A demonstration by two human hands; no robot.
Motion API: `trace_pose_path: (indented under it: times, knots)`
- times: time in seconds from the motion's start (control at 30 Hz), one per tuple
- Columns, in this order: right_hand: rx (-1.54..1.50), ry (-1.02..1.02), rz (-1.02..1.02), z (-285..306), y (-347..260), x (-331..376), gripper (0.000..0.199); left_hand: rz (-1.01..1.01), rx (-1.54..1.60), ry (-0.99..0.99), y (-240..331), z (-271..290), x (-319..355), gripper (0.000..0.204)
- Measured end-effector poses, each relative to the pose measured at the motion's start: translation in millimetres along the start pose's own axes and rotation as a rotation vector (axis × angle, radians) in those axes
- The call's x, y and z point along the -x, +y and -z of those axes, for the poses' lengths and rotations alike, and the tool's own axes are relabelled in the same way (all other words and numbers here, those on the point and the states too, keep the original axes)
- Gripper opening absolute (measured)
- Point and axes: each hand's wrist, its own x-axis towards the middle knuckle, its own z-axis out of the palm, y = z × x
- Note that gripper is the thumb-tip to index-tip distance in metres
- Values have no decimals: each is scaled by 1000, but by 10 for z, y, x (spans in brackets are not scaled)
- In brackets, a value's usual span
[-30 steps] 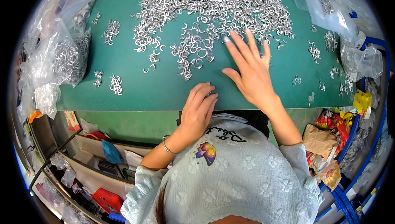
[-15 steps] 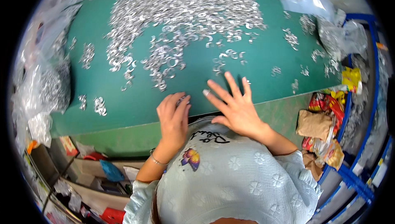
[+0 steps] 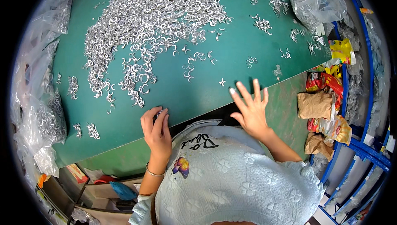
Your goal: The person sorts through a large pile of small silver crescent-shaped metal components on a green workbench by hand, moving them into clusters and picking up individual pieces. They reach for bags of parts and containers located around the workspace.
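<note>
Obs. via head cam. Big heap of silver-coloured, C-shaped metal pcs point(image 3: 140, 26) lies on the flat green bench point(image 3: 186, 96), mostly far side & L of ctr; a ragged tongue of it reaches twd the bare L hand point(image 3: 156, 135). L hand at front edge, fingers curled in, pinching what I take to be a small silvery metal pc point(image 3: 160, 112); count hidden by fingers. Bare R hand point(image 3: 253, 117): fingers splayed, nothing held that I can see; at front edge, contact w/ bench unclear. Tiny silver metal cluster point(image 3: 222, 82) just beyond its fingertips. Sm. separate grps near L edge point(image 3: 93, 131) & on R side point(image 3: 263, 25).

Step (my judgement): picking through loose pcs by hand, L holding, R free. Next move, I'd say, calls for a light fingertip pinch; arcs look apt to hook tog.
</note>
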Motion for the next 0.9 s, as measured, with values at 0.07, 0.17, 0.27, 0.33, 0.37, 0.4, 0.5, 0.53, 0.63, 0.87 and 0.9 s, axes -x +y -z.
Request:
trace_pose_path:
  times: [0.07,0.17,0.27,0.33,0.37,0.4,0.5,0.53,0.63,0.87,0.9]
  knots:
    - [1,59,-97,51,87,6,75,0,2,9,-1,-3,5,22]
    - [82,134,-227,75,257,-7,63,-9,-12,11,17,10,-15,22]
    - [109,190,-290,62,432,-52,59,-17,-17,9,24,15,-30,22]
    - [95,211,-298,63,534,-126,58,-19,-16,12,25,16,-31,21]
    - [89,221,-303,72,580,-163,58,-18,-9,14,26,17,-32,21]
    - [72,231,-294,84,619,-197,56,-17,-3,16,26,19,-32,21]
    - [130,203,-263,151,695,-339,55,-16,7,22,29,21,-48,20]
    - [123,201,-265,163,733,-392,52,-15,7,25,26,22,-45,20]
    - [151,206,-195,228,852,-543,50,-15,-2,27,13,20,-33,20]
    - [154,146,-28,380,1022,-1030,46,-6,-6,29,13,22,-38,20]
    - [160,139,-4,388,1024,-1099,45,-13,-12,28,14,22,-43,20]
